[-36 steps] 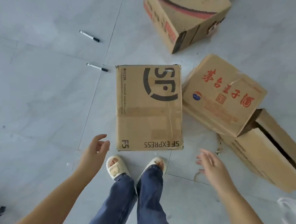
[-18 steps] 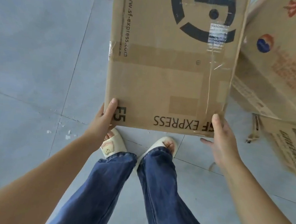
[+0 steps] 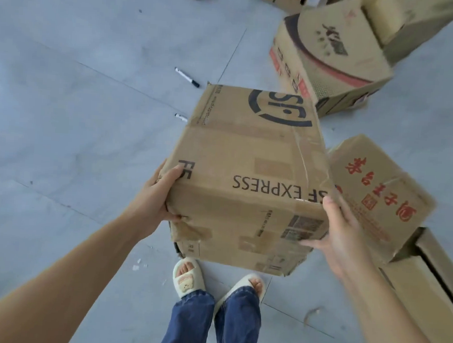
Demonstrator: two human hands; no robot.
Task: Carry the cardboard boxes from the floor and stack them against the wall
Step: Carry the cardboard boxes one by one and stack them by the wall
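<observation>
The SF Express box (image 3: 249,173), on the floor a second ago, now hangs above the person's feet, left hand (image 3: 159,193) and right hand (image 3: 341,233) gripping its near corners (carrying begins); other boxes (image 3: 332,61) wait behind.

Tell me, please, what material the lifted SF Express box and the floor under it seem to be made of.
SF Express box: brown corrugated cardboard, matte, judging by creased edges, a torn lower corner and glossy clear tape strips. Both hands hold it.
Floor: probably large grey stone or ceramic tiles, smooth and slightly sheeny, with thin joint lines.
</observation>
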